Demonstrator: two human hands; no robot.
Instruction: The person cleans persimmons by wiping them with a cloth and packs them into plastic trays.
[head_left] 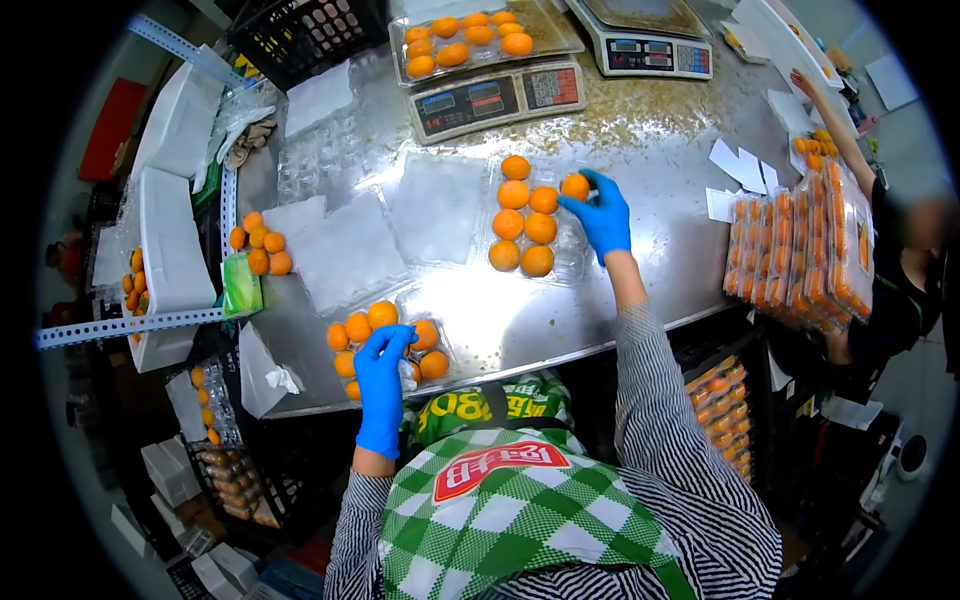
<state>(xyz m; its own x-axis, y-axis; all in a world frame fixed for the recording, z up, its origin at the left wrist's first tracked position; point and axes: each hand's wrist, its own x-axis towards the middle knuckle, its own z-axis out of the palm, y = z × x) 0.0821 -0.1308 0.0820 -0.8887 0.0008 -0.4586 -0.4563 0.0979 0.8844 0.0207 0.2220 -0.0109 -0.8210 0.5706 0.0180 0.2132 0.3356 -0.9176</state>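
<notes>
My right hand (603,217), in a blue glove, has its fingers closed round an orange fruit (575,186) at the upper right of a clear plastic tray (568,250). Several oranges (509,223) fill the left and middle of that tray, and its right side shows bare cups. Lower left, my left hand (380,375), also gloved in blue, hangs over a second group of oranges (382,315) by a clear tray. Its thumb and fingertips are pressed together; whatever lies between them is hidden.
Scales (498,100) stand at the back, one bearing a tray of oranges. Loose oranges (265,243) lie at the left near flat clear packaging (345,250). Packed trays (800,245) are stacked at the right edge, beside another person (900,270). A black crate (305,40) is at the back left.
</notes>
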